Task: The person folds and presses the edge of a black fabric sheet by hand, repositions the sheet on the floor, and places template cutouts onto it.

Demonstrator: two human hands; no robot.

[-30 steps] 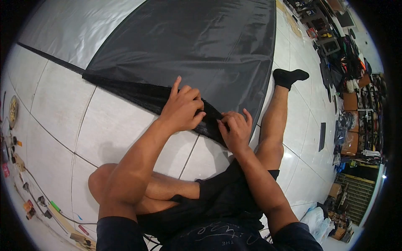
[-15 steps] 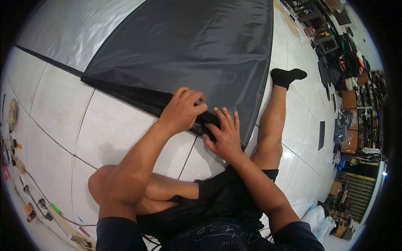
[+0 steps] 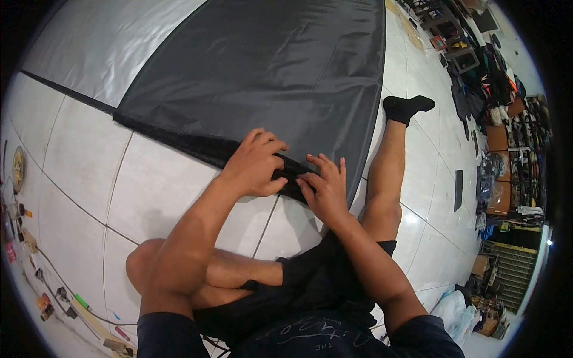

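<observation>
A large dark grey, shiny sheet (image 3: 262,77) lies on the floor, its near edge bordered by a black fuzzy strip (image 3: 197,145). My left hand (image 3: 253,164) rests on that strip with its fingers spread and the thumb apart. Just right of it, my right hand (image 3: 325,191) pinches the strip between thumb and index finger, while its other fingers stick up over the sheet. Part of the strip is hidden beneath both hands.
A silver-grey sheet (image 3: 113,48) adjoins at upper left. White floor tiles (image 3: 161,179) surround my legs. Cables and small tools, including a green-handled one (image 3: 81,301), lie at lower left. Crowded shelves (image 3: 525,161) line the right, and a dark flat bar (image 3: 458,190) lies nearer.
My left hand has opened, its thumb moving away from the fingers toward me. My right thumb and index finger have come together on the strip, which now lies flatter.
</observation>
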